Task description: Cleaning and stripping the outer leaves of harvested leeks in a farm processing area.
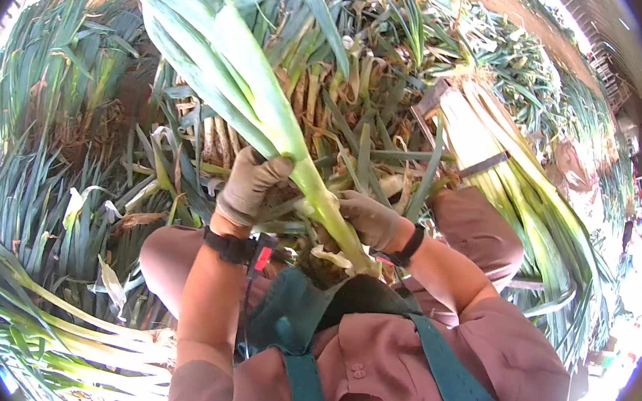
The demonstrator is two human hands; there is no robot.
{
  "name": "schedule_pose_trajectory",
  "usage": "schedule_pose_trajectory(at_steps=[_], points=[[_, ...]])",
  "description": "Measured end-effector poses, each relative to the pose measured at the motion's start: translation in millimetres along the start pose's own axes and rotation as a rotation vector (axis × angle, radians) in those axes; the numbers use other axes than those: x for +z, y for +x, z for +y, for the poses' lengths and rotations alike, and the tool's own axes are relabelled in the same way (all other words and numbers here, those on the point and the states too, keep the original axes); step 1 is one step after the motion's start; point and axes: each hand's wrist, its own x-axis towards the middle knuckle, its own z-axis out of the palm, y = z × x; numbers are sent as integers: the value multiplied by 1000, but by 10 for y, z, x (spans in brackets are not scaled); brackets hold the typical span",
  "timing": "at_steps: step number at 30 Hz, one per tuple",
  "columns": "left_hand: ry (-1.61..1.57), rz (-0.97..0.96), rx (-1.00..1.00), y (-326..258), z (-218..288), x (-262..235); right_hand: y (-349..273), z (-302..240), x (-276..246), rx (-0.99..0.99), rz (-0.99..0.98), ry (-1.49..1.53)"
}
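A leek [274,111], upper left to middle of the frame, is gripped by the left hand [250,187], maybe to keep it still, and touched by the right hand [372,219], whose grip cannot be told.

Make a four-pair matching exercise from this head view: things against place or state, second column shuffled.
1. Long green-leaved leek
2. Stack of pale-stalked leeks
3. Teal fabric straps
4. Beige-grey fabric gloves

A. Running over the mauve shirt
B. Covering the left hand and right hand
C. Gripped, leafy end toward upper left
D. Right side of view, crossed by a dark strip

Pairs: 1-C, 2-D, 3-A, 4-B
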Motion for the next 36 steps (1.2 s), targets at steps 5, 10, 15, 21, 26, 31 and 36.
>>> schedule_pose_trajectory(at_steps=[5, 10, 15, 21, 26, 31, 36], points=[[13, -80, 49, -5, -11, -61, 205, 448, -457, -421, -233, -1282], [113, -53, 122, 46, 18, -73, -193, 31, -425, -121, 694, -1644], [100, -9, 82, 27, -33, -113, -306, -263, -72, -442, 477, -879], [88, -20, 45, 47, -66, -89, -212, 132, -174, -163, -24, -639], [32, 75, 169, -2, -73, 102, -376, 526, -62, -80, 123, -496], [-5, 230, 200, 59, 12, 152, -289, 346, 178, -90, 292, -568], [-20, 404, 203, 205, -55, 176, -179, 394, 14, -319, 486, -984]])
